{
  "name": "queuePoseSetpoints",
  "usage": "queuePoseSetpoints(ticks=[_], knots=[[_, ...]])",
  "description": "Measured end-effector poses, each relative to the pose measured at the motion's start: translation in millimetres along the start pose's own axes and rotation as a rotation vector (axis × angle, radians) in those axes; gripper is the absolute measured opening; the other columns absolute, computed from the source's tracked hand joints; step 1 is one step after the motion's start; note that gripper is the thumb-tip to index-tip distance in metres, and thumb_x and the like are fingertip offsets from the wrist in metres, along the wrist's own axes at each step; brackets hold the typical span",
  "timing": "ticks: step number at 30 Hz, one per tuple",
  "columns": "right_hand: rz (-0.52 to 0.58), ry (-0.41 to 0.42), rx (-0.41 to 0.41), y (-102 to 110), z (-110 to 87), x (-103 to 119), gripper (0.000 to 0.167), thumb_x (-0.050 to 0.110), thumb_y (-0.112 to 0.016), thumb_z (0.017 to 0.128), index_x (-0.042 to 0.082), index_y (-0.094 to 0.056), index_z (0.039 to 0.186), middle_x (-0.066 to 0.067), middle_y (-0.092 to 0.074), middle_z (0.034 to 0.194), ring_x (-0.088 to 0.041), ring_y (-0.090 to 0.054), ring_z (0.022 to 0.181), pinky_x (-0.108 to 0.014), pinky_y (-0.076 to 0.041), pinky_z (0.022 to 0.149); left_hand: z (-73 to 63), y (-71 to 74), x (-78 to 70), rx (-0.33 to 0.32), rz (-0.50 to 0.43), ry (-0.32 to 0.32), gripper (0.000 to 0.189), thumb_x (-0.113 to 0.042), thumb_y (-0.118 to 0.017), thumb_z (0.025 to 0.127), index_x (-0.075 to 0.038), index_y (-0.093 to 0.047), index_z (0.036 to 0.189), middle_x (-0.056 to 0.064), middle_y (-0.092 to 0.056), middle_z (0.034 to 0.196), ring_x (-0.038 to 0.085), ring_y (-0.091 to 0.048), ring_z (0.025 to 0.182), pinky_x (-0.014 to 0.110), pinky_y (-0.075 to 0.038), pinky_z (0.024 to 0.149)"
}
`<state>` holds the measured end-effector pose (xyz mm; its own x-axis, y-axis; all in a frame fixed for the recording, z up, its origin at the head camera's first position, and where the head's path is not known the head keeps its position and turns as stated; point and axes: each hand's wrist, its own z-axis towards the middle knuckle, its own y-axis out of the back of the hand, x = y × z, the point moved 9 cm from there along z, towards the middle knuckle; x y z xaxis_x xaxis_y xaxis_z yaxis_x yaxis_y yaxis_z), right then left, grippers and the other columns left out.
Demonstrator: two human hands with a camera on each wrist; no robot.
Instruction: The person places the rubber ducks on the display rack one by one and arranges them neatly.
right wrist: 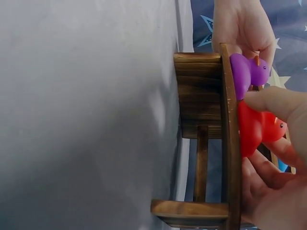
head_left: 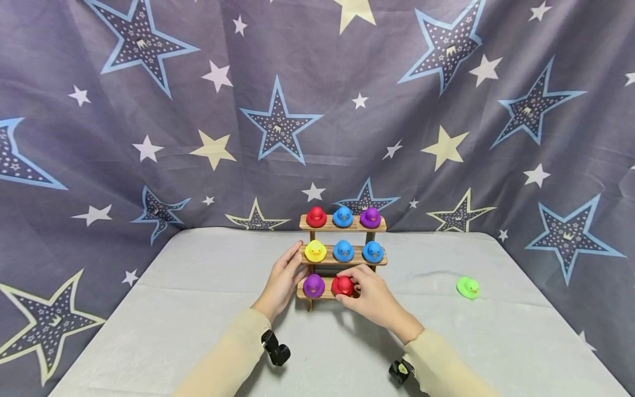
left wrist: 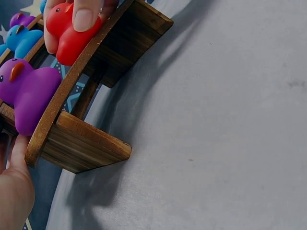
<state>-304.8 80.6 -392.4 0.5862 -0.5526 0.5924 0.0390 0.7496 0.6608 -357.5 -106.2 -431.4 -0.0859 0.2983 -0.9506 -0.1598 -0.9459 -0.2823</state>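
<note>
A three-tier wooden shelf rack [head_left: 342, 263] carries small rubber ducks. On the bottom tier, my right hand [head_left: 373, 299] pinches a red duck [head_left: 342, 286] between thumb and fingers. In the right wrist view the thumb lies over this red duck [right wrist: 249, 129], whose base is on or just at the board. Left of it sits a purple duck [head_left: 313, 286]. At the rack's left end is my left hand [head_left: 280, 282], its fingers extended against the side; part of it is hidden behind the board in the left wrist view.
The middle tier holds a yellow duck [head_left: 315, 251] and two blue ducks; the top tier has a red, a blue and a purple duck [head_left: 370, 218]. A green duck [head_left: 468, 288] lies on the pale tabletop [head_left: 198, 309] to the right. A star-patterned cloth [head_left: 347, 138] hangs behind.
</note>
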Motion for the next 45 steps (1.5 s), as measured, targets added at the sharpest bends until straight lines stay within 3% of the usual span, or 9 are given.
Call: queuePoseSetpoints(ticks=[8, 26, 32, 45], knots=[[-0.061, -0.033, -0.009, -4.1, -0.2, -3.2, 0.036, 0.021, -0.088, 0.078, 0.017, -0.07, 0.109, 0.004, -0.06, 0.103, -0.01, -0.059, 0.088, -0.027, -0.057, 0.074, 0.3, 1.5, -0.1, 0.008, -0.013, -0.001, 0.052, -0.013, -0.041, 0.109, -0.001, -0.026, 0.157, 0.02, -0.016, 0.164, 0.041, -0.029, 0.144, 0.044, -0.033, 0.118], [-0.054, -0.057, 0.004, -5.0, -0.3, -4.1, 0.035, 0.023, -0.087, 0.08, 0.019, -0.069, 0.109, 0.005, -0.059, 0.103, -0.012, -0.058, 0.089, -0.03, -0.053, 0.074, -0.7, 3.0, 0.6, -0.01, -0.007, 0.007, 0.051, -0.014, -0.042, 0.109, -0.004, -0.029, 0.157, 0.014, -0.019, 0.164, 0.033, -0.03, 0.145, 0.039, -0.037, 0.116], [-0.058, -0.042, 0.014, -4.5, -0.5, -3.8, 0.046, 0.026, -0.088, 0.079, 0.013, -0.066, 0.118, 0.0, -0.06, 0.109, -0.013, -0.061, 0.091, -0.03, -0.057, 0.077, -0.7, 2.0, -0.5, 0.0, -0.004, -0.005, 0.052, -0.013, -0.042, 0.109, -0.003, -0.028, 0.157, 0.015, -0.018, 0.164, 0.034, -0.029, 0.146, 0.041, -0.036, 0.116], [0.059, -0.051, 0.106, 2.0, -4.8, -4.8, 0.056, 0.029, -0.084, 0.083, 0.006, -0.06, 0.128, -0.004, -0.058, 0.113, -0.019, -0.06, 0.1, -0.034, -0.059, 0.085, -0.5, 0.3, -0.1, -0.007, -0.007, 0.01, 0.051, -0.013, -0.041, 0.109, -0.004, -0.029, 0.157, 0.014, -0.018, 0.164, 0.033, -0.03, 0.145, 0.04, -0.037, 0.116]])
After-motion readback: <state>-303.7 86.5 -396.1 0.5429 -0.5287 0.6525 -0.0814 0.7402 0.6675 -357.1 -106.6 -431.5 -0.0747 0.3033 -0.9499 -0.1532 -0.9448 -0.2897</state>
